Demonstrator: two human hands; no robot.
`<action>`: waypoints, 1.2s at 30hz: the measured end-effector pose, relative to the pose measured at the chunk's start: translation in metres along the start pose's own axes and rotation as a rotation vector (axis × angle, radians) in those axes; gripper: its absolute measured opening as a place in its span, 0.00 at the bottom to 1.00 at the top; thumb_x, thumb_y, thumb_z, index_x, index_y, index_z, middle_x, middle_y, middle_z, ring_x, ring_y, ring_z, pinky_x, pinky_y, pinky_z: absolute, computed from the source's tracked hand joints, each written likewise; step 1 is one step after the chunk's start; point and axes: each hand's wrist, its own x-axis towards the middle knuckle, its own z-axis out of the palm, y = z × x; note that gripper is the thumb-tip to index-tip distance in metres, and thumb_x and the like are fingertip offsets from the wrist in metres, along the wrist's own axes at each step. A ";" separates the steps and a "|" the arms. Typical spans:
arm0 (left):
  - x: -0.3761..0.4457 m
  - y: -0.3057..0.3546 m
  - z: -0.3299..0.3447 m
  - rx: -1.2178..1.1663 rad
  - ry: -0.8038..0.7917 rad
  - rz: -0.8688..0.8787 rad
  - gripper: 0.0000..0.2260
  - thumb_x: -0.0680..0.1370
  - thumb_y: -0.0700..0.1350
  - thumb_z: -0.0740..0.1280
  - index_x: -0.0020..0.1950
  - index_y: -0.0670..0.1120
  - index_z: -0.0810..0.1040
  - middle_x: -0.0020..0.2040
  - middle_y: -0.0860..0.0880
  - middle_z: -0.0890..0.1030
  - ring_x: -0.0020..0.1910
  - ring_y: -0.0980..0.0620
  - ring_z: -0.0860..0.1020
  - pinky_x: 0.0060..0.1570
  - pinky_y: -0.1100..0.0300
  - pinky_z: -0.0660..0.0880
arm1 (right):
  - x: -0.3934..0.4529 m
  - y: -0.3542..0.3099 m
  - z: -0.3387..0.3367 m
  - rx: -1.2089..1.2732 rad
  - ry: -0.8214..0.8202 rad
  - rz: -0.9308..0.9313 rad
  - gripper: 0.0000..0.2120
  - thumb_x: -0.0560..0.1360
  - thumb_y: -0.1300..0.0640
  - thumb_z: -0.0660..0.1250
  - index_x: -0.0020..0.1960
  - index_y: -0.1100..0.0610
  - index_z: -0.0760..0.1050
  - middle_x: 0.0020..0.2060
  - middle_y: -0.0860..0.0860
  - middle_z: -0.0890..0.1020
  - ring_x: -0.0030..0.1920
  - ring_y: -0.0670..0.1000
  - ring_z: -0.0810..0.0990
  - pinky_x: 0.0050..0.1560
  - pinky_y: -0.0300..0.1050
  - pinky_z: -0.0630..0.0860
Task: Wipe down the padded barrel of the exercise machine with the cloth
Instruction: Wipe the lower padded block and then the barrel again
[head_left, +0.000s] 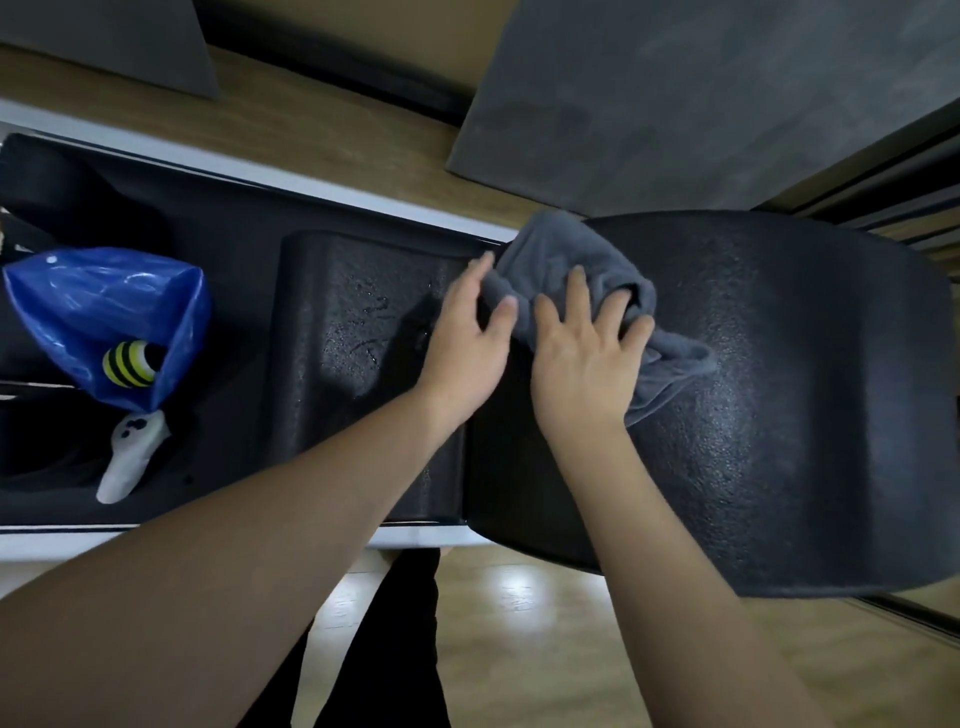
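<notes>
The black padded barrel (769, 415) fills the right half of the view, its textured surface glistening. A grey cloth (566, 260) lies bunched on the barrel's left end. My right hand (587, 358) rests on the cloth with fingers spread, fingertips curling into its folds. My left hand (467, 343) touches the cloth's left edge with its fingertips, over the gap between the barrel and a lower black padded seat (363, 332) that carries wet streaks.
A blue plastic bag (104, 312) holding a yellow-and-black striped ball (130, 364) sits at the left on the machine's black base, with a white object (130, 457) below it. Wooden floor lies near and far; grey mats (701, 93) lie beyond.
</notes>
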 end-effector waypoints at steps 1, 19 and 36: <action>-0.002 -0.001 -0.001 0.117 -0.050 0.041 0.21 0.82 0.48 0.63 0.76 0.53 0.68 0.79 0.53 0.64 0.77 0.57 0.63 0.76 0.58 0.59 | -0.010 -0.004 0.002 -0.011 -0.008 -0.026 0.16 0.81 0.55 0.55 0.64 0.52 0.76 0.74 0.57 0.70 0.68 0.69 0.68 0.63 0.67 0.64; 0.006 -0.011 0.000 0.531 -0.233 0.139 0.26 0.82 0.40 0.55 0.81 0.48 0.56 0.83 0.51 0.51 0.82 0.53 0.44 0.80 0.49 0.43 | 0.014 0.005 0.007 -0.001 0.040 -0.198 0.17 0.80 0.58 0.60 0.67 0.57 0.75 0.73 0.61 0.70 0.64 0.67 0.74 0.64 0.63 0.70; -0.118 -0.091 0.013 0.505 -0.112 0.320 0.30 0.75 0.43 0.54 0.79 0.40 0.62 0.80 0.45 0.62 0.80 0.49 0.58 0.75 0.45 0.62 | -0.104 0.009 0.010 0.031 -0.102 -0.311 0.22 0.79 0.56 0.56 0.72 0.58 0.71 0.74 0.57 0.70 0.66 0.64 0.74 0.63 0.64 0.69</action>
